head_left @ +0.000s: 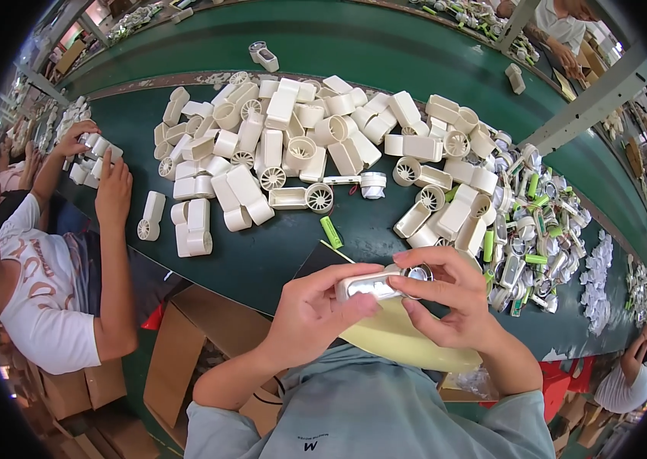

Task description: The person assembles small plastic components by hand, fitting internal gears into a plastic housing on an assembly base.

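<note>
Just above my lap, both hands grip a small cream plastic fan casing with a shiny silvery panel facing up. My left hand has its fingers closed round the long handle end, the thumb along the panel. At the other end, my right hand pinches the round head, where a dark-edged ring shows between the fingers. Part of the casing is hidden by my fingers. Beyond my hands, a green cylindrical battery lies on the dark green table. A pale yellow curved surface is under my right hand.
A large pile of cream fan casings spreads across the table. To the right lies a heap of white fan parts with green batteries, then white pieces. A co-worker handles casings at left. Cardboard boxes stand below.
</note>
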Tool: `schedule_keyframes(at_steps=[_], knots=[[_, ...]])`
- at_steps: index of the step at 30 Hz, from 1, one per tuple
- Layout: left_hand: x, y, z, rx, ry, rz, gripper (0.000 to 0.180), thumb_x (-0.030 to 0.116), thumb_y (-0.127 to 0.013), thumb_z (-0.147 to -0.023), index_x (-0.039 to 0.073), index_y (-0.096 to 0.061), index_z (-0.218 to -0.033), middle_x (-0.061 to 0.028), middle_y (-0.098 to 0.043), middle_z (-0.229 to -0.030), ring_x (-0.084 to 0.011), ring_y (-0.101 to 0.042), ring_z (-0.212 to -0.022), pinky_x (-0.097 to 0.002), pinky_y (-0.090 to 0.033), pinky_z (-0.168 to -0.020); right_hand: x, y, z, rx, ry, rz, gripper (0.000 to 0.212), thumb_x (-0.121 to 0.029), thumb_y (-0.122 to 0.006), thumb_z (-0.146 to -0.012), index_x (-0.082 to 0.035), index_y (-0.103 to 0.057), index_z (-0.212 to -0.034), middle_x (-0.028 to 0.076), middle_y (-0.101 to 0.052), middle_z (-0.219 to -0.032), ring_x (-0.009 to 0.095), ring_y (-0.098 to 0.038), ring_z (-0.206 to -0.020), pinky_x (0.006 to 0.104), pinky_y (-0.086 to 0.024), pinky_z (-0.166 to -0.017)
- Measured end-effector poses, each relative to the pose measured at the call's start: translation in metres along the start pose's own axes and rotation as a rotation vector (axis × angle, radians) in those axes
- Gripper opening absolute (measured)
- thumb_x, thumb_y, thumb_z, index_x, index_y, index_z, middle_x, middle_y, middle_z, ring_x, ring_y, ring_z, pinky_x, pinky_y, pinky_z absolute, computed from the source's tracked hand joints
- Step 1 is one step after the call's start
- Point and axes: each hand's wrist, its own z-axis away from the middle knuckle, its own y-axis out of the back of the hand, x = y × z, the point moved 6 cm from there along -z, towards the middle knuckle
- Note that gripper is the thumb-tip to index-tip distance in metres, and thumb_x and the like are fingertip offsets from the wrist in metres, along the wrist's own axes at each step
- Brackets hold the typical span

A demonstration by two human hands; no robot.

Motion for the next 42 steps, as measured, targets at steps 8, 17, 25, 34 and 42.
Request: schedule_keyframes(at_steps=[8, 17, 25, 34, 42], knots=[[0.013, -0.027, -0.003, -0.002, -0.212, -0.314, 0.053, 0.000, -0.075, -0.090, -0.004, -0.056, -0.139, -0.0171, -0.057, -0.141, -0.0200, -0.062, -0.124, -0.0349, -0.054, -0.103, 0.023, 0.006, -0.001, 0.181, -0.464, -0.181, 0.019, -0.012, -0.060, -0.097, 0.003, -0.065, -0.107, 0.013, -0.066, -0.096, 0.021, -0.065, -0.080, 0.0303, -0.050, -0.068], [0.001, -0.034, -0.011, -0.082, -0.385, -0.721, 0.058, 0.018, -0.088, -0.080, -0.004, -0.064, -0.126, -0.0135, -0.072, -0.101, -0.0151, -0.069, -0.072, -0.0268, -0.056, -0.060, -0.002, 0.017, 0.000, 0.356, 0.070, 0.249, 0.020, -0.004, -0.053, -0.094, 0.000, -0.069, -0.081, 0.011, -0.060, -0.069, 0.019, -0.054, -0.053, 0.0307, -0.040, -0.046], [0.008, -0.034, -0.012, -0.006, -0.673, -0.785, 0.047, 0.014, -0.088, -0.073, -0.004, -0.067, -0.112, -0.0059, -0.070, -0.076, -0.0111, -0.058, -0.048, -0.0244, -0.047, -0.044, 0.007, 0.013, -0.002, 0.295, -0.134, 0.158, 0.039, -0.012, -0.039, -0.101, 0.001, -0.068, -0.078, 0.013, -0.061, -0.068, 0.022, -0.056, -0.056, 0.0335, -0.043, -0.053], [-0.005, -0.008, -0.019, -0.019, -0.142, -0.296, 0.027, 0.020, -0.070, -0.097, -0.005, -0.067, -0.108, -0.0018, -0.066, -0.071, -0.0055, -0.056, -0.050, -0.0205, -0.042, -0.046, 0.012, 0.022, 0.002, 0.215, -0.219, 0.034, 0.040, -0.027, -0.044, -0.105, 0.003, -0.070, -0.113, 0.019, -0.068, -0.095, 0.028, -0.066, -0.081, 0.0373, -0.053, -0.069], [-0.044, -0.020, -0.015, -0.362, 0.541, 0.293, 0.074, 0.057, -0.024, -0.110, -0.003, -0.066, -0.114, -0.0082, -0.059, -0.062, -0.0101, -0.044, -0.041, -0.0232, -0.034, -0.039, -0.010, 0.015, 0.005, 0.215, 0.254, 0.290, 0.023, -0.015, -0.062, -0.091, 0.002, -0.072, -0.104, 0.019, -0.067, -0.106, 0.030, -0.066, -0.085, 0.0363, -0.055, -0.071]])
